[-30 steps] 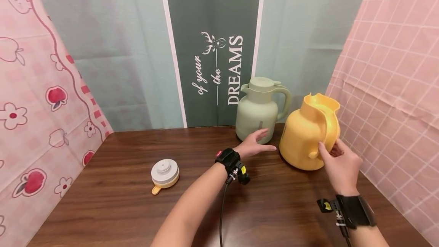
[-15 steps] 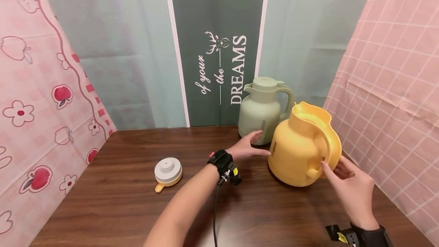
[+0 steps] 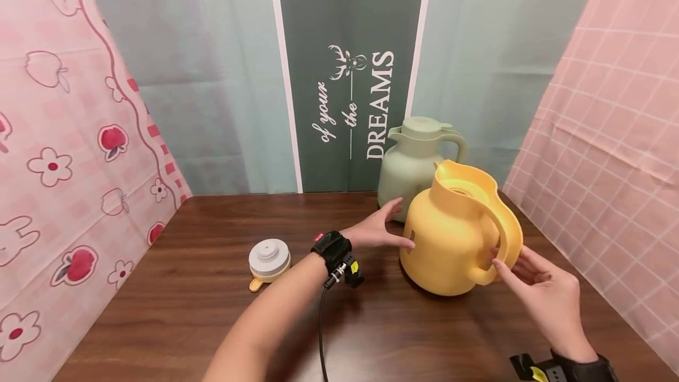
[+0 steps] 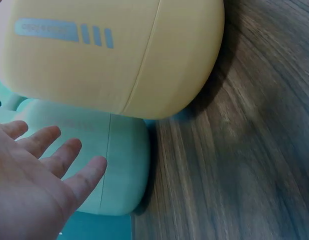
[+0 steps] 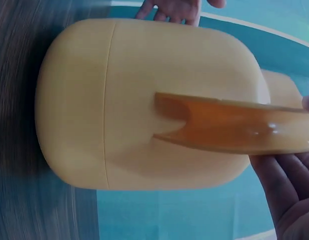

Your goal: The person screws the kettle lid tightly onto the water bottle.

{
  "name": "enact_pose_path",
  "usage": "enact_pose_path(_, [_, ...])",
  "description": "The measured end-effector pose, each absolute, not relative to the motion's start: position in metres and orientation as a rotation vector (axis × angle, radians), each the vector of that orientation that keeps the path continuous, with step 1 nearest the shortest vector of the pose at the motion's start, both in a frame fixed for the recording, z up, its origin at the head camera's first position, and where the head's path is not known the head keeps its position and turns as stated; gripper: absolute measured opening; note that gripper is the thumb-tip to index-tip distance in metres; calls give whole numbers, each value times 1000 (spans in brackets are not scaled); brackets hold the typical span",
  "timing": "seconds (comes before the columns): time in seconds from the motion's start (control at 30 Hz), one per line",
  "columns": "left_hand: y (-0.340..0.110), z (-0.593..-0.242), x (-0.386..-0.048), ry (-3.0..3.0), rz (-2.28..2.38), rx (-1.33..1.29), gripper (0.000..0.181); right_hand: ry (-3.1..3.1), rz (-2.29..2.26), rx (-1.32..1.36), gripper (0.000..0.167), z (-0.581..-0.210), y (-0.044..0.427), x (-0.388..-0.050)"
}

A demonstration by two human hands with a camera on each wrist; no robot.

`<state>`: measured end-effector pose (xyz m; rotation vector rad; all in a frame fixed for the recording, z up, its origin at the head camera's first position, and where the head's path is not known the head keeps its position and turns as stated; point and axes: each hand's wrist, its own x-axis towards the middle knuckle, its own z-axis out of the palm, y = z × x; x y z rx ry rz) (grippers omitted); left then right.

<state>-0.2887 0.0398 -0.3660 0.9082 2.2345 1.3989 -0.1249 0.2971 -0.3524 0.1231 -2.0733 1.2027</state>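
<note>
A yellow thermos jug [image 3: 442, 240] with an uncovered top stands near the table's right side in the head view. My right hand [image 3: 554, 296] pinches its handle [image 5: 219, 125], thumb on one side and fingers on the other. On the jug's opposite side, my left hand [image 3: 375, 230] is spread, fingers extended and thumb near the wall; whether it touches is unclear. A green thermos jug [image 3: 400, 173] with its lid on stands behind, partly hidden by the yellow one and close to my left fingers [image 4: 87, 177]. A grey-and-yellow jug lid [image 3: 269, 261] lies left of my left forearm.
All of this is on a dark wooden table [image 3: 212, 323]. A pink patterned cloth [image 3: 79, 193] borders the left, a pink checked cloth [image 3: 599, 164] the right. At the back hangs a grey-green cloth [image 3: 233, 75] with lettering. A black cable [image 3: 321, 335] trails from my left wrist.
My right hand has brought the yellow jug left and nearer, turning it so the handle points more to the right. It now covers more of the green jug. The left hand remains spread.
</note>
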Motion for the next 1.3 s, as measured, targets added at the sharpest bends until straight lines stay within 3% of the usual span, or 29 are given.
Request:
enact_pose_path(0.27, [16, -371, -288, 2217, 1461, 936, 112, -2144, 1215, 330, 44, -355, 288, -130])
enact_pose_path(0.5, [-14, -370, -283, 2121, 1530, 1044, 138, -2162, 1466, 587, 43, -356, 287, -139])
enact_pose_path(0.87, [-33, -372, -280, 2104, 1546, 1072, 139, -2136, 1698, 859, 37, -357, 292, -165])
enact_pose_path(1.3, [-51, -375, -274, 2112, 1667, 1138, 125, -2169, 1794, 832, 38, -357, 282, -193])
